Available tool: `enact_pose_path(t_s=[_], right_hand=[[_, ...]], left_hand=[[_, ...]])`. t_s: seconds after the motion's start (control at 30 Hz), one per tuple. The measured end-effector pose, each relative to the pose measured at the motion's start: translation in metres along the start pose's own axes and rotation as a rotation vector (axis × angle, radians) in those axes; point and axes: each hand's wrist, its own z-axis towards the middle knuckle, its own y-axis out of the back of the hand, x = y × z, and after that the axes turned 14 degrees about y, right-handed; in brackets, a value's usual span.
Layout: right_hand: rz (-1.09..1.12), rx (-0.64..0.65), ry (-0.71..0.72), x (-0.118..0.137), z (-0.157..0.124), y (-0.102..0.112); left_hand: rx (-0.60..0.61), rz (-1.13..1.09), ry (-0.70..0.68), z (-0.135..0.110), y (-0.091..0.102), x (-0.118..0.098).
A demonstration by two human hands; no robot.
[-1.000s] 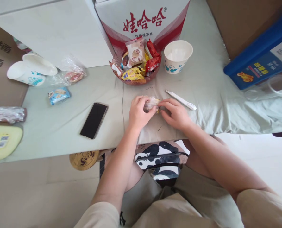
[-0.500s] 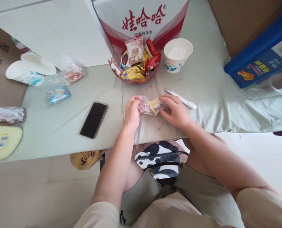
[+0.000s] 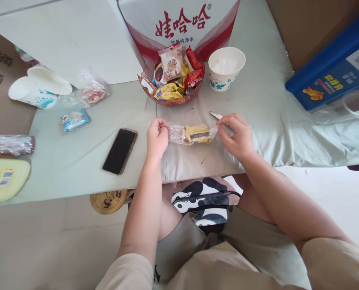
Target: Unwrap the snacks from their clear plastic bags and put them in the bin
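Observation:
A clear plastic bag (image 3: 175, 134) is stretched sideways above the cloth near the table's front edge. Inside its right part lies a yellow-wrapped snack (image 3: 197, 134) with a dark band. My left hand (image 3: 157, 139) is closed, pinching the bag's left end between thumb and fingers. At the other end, my right hand (image 3: 237, 136) is closed in a pinch on the bag's right corner. A slim white tool like a utility knife (image 3: 216, 115) lies just behind my right hand, which covers most of it.
Behind stands a glass bowl (image 3: 179, 100) of packaged snacks beside a paper cup (image 3: 226, 68), before a carton (image 3: 179, 24). Leftward are a phone (image 3: 120, 151), a blue packet (image 3: 75, 120), a crumpled plastic bag (image 3: 94, 94) and tipped paper cups (image 3: 36, 94). A blue box (image 3: 327, 80) stands right.
My hands have moved apart, the left one leftward and the right one rightward. The bag between them is now drawn out longer, and the yellow-wrapped snack shows more fully.

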Motion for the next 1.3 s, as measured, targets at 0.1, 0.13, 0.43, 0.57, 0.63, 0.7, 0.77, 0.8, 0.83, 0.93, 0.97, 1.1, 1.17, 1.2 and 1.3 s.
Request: enact_pose_path(t_s=[0.1, 0.13, 0.43, 0.57, 0.63, 0.7, 0.77, 0.8, 0.83, 0.93, 0.97, 1.1, 1.17, 1.2, 1.3], right_hand=[[-0.049, -0.031, -0.113, -0.006, 0.000, 0.007], [-0.061, -0.047, -0.149, -0.008, 0.000, 0.008], [0.186, 0.023, -0.082, -0.002, -0.008, 0.009], [0.043, 0.285, -0.067, -0.001, -0.010, 0.003], [-0.031, 0.304, -0.051, 0.001, -0.009, 0.004], [-0.085, 0.232, -0.013, 0.006, -0.008, 0.007], [-0.120, 0.139, 0.032, 0.012, -0.006, 0.012], [-0.126, 0.108, 0.055, 0.016, -0.006, 0.014], [-0.125, 0.092, 0.078, 0.020, -0.005, 0.016], [-0.109, 0.079, 0.124, 0.029, -0.006, 0.020], [-0.110, 0.076, 0.121, 0.031, -0.007, 0.021], [-0.081, 0.136, 0.080, 0.037, -0.014, 0.028], [-0.009, 0.228, 0.104, 0.038, -0.015, 0.034], [0.032, 0.289, 0.115, 0.038, -0.015, 0.037], [0.112, 0.545, 0.110, 0.037, -0.015, 0.044]], left_hand=[[-0.047, 0.127, -0.102, 0.010, 0.017, 0.009], [-0.067, 0.157, -0.142, 0.011, 0.023, 0.011], [0.093, 0.411, -0.320, -0.008, 0.024, 0.009], [0.109, 0.476, -0.396, -0.018, 0.019, 0.003], [0.080, 0.450, -0.456, -0.021, 0.020, -0.001], [0.037, 0.406, -0.505, -0.023, 0.022, -0.004], [0.002, 0.359, -0.548, -0.026, 0.024, -0.006], [-0.015, 0.345, -0.572, -0.027, 0.025, -0.006], [-0.033, 0.338, -0.599, -0.029, 0.026, -0.006], [-0.092, 0.325, -0.687, -0.038, 0.030, -0.004], [-0.114, 0.305, -0.723, -0.043, 0.031, -0.004], [-0.207, 0.225, -0.858, -0.066, 0.040, -0.004], [-0.242, 0.265, -0.889, -0.077, 0.046, -0.005], [-0.244, 0.290, -0.907, -0.082, 0.049, -0.005], [-0.105, 0.320, -0.940, -0.092, 0.061, -0.007]])
